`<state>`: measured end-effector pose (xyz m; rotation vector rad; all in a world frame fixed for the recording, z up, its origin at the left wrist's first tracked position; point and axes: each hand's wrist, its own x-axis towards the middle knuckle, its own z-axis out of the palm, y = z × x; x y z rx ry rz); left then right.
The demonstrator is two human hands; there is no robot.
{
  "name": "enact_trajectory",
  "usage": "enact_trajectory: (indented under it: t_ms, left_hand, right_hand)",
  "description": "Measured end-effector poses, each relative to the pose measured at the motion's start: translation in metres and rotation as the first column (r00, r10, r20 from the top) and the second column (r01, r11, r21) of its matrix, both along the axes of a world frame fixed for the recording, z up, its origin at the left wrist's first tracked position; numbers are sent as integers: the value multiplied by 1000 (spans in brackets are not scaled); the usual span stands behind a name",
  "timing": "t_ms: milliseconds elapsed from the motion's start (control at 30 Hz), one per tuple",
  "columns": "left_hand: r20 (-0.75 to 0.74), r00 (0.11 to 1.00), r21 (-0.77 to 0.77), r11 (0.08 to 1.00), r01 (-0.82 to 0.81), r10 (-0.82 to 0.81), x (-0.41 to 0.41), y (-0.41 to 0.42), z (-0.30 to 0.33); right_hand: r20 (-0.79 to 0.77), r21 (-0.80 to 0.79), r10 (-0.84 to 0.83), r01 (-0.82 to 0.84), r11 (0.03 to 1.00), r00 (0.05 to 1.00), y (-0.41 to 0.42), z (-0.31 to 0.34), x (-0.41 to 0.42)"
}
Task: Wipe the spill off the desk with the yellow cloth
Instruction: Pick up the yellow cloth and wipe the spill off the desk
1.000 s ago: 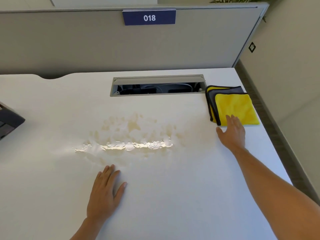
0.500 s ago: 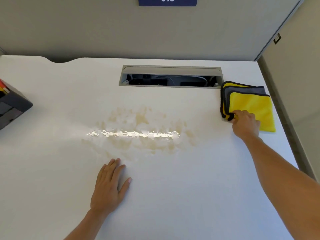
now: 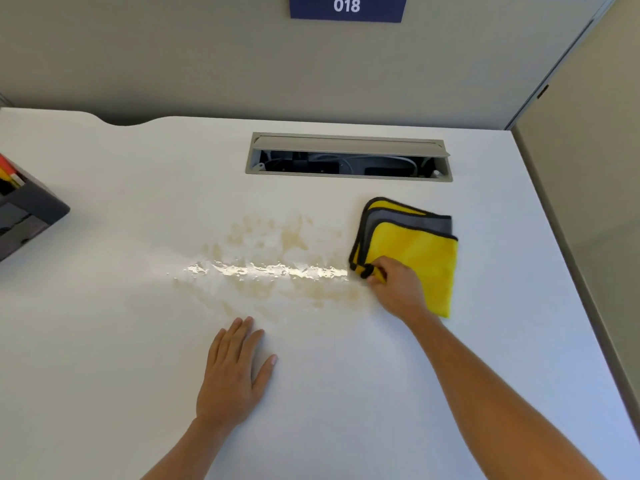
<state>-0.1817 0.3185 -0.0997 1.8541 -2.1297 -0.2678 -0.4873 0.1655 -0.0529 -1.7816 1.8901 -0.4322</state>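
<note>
One navy sign reading "018" (image 3: pixel 346 6) top centre on grey partition; white desk (image 3: pixel 450 375), tan glossy spill (image 3: pixel 273 268) mid-frame; right hand (image 3: pixel 396 289) pinches folded yellow-grey microfibre cloth (image 3: pixel 422 251) corner, left hand (image 3: pixel 232 375) flat, fingers spread.

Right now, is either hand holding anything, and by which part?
The right hand pinches the folded yellow microfibre cloth at its near-left black-trimmed corner, the cloth lying on the white desk. The left hand rests flat, holding nothing.

The right hand (image 3: pixel 398 289), open and reaching a second ago, has closed on the near-left corner of the yellow cloth (image 3: pixel 426 251) and dragged it away from the table's right edge, so that corner now touches the right end of the spill (image 3: pixel 277 268).
</note>
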Motion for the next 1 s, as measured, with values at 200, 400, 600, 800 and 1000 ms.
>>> enact_trajectory:
  t_ms: [200,400,600,800,1000]
  left_hand:
    - [-9,1000,-7,1000,9,-10,0,-1,0]
    - [8,1000,9,1000,10,-10,2,0,-1]
    - [22,1000,12,1000,9,-9,0,0,1]
    - [49,999,16,1000,15,-16,-1,-1,1]
    - [62,998,31,999,18,-20,0,0,0]
  right_hand:
    - [58,-17,193,-192,981,980,71,-8,43]
    - [-27,-194,31,-36,980,999,69,-13,24]
    - [-372,-139,-130,83,987,919,44,-34,49]
    - [-432,-82,-61,28,996,900,-12,-36,56]
    - [-425,-52,-5,-19,998,905,-58,-36,94]
